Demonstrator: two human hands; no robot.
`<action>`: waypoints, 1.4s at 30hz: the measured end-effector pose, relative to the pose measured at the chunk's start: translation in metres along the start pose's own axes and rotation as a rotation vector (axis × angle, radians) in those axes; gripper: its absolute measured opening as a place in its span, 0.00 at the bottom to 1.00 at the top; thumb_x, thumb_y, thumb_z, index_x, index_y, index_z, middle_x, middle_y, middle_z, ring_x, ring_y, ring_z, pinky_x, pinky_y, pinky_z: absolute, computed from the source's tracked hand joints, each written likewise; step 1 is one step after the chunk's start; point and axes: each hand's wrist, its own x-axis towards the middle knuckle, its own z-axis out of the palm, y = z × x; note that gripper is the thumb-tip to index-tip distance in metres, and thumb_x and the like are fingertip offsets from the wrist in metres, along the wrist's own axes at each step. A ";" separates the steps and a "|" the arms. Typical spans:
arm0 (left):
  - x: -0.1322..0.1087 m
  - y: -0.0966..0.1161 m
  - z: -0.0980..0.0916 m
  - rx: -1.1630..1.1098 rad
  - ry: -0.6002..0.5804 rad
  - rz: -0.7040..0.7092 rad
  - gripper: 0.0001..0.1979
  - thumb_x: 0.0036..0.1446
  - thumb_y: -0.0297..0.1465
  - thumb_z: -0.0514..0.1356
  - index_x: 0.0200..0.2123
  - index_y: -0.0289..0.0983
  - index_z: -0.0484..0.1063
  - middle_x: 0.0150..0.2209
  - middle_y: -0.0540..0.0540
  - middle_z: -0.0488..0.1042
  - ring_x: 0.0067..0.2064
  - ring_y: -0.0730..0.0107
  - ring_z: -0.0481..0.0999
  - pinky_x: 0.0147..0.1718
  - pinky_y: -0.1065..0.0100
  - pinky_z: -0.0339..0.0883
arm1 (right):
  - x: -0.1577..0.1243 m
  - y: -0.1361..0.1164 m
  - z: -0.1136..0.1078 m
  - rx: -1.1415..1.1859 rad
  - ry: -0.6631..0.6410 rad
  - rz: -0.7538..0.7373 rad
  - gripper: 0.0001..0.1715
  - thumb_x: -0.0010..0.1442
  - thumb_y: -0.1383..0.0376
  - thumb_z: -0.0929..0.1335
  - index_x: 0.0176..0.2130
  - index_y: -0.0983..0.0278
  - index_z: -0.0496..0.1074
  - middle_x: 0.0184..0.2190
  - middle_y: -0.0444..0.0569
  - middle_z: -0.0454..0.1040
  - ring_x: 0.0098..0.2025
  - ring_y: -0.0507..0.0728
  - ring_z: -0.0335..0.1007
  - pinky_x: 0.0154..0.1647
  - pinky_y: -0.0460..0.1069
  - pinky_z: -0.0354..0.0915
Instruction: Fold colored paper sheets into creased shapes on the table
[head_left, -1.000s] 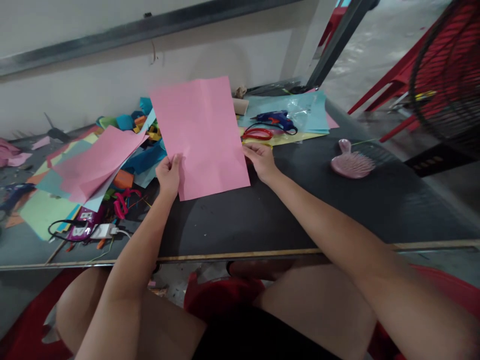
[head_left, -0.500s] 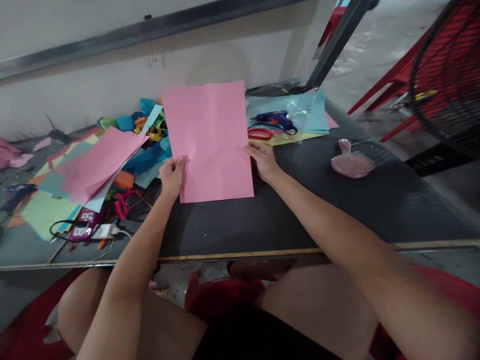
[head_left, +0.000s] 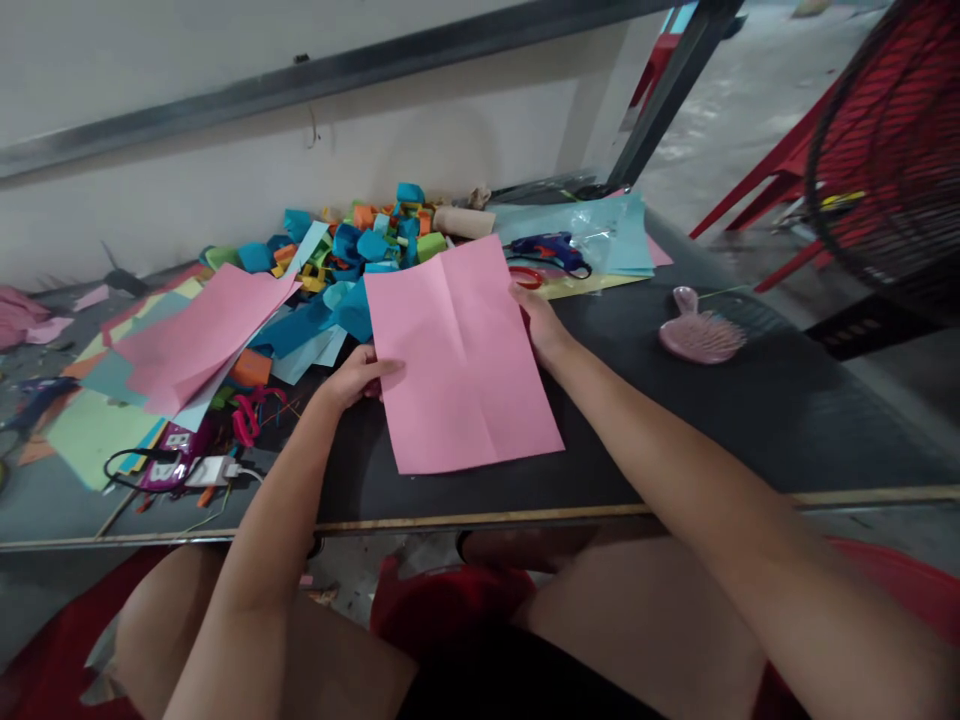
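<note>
— Since you've got the head view up, what are the fingers doing?

— Left hand [head_left: 356, 380]: thumb on top of the pink sheet [head_left: 461, 360], fingers underneath, pinched closed on its left edge. Right hand [head_left: 546, 328]: closed on the right edge, higher up, most fingers hidden by the paper.

— Sheet position?

— Between the two sets of fingers, over the black tabletop [head_left: 615, 455]. Lengthwise crease down the middle. Can't tell if the near edge touches.

— Around it?

— Just past the right fingertips: red loop handle [head_left: 527, 286], blue glue gun [head_left: 551, 248], clear plastic bag [head_left: 596, 225]. Well right of those fingers: pink hairbrush [head_left: 701, 335], bristles up. Beyond the left fingers: heap of small folded paper pieces [head_left: 375, 243], cardboard tube [head_left: 465, 221] at its right end. Left of them: loose coloured sheets [head_left: 202, 335]; nearer the body, purple power strip [head_left: 176, 450] and white adapter [head_left: 212, 471].

— Readable text?

— Fan [head_left: 885, 170], far right of the right fingers: pale marks on its black base [head_left: 847, 318], too small to read.
</note>
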 end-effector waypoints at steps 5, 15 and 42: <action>-0.018 0.019 -0.021 0.141 -0.367 -0.231 0.24 0.40 0.42 0.73 0.36 0.33 0.75 0.25 0.42 0.77 0.22 0.67 0.75 0.13 0.74 0.56 | -0.001 -0.001 0.000 0.041 -0.033 0.157 0.28 0.34 0.53 0.81 0.34 0.63 0.77 0.30 0.45 0.79 0.29 0.56 0.74 0.36 0.53 0.71; 0.026 0.047 -0.024 0.399 0.671 0.516 0.19 0.51 0.31 0.65 0.48 0.40 0.72 0.53 0.43 0.73 0.55 0.63 0.72 0.45 0.67 0.72 | 0.001 -0.002 0.005 0.091 -0.167 0.136 0.27 0.30 0.56 0.82 0.31 0.63 0.77 0.31 0.46 0.80 0.32 0.56 0.75 0.41 0.55 0.72; 0.025 0.020 0.049 -0.444 0.493 0.195 0.24 0.47 0.37 0.71 0.46 0.36 0.71 0.50 0.38 0.75 0.52 0.54 0.75 0.53 0.56 0.73 | 0.011 -0.012 -0.004 0.526 0.153 -0.165 0.28 0.49 0.42 0.74 0.43 0.55 0.73 0.45 0.43 0.79 0.61 0.60 0.67 0.59 0.58 0.68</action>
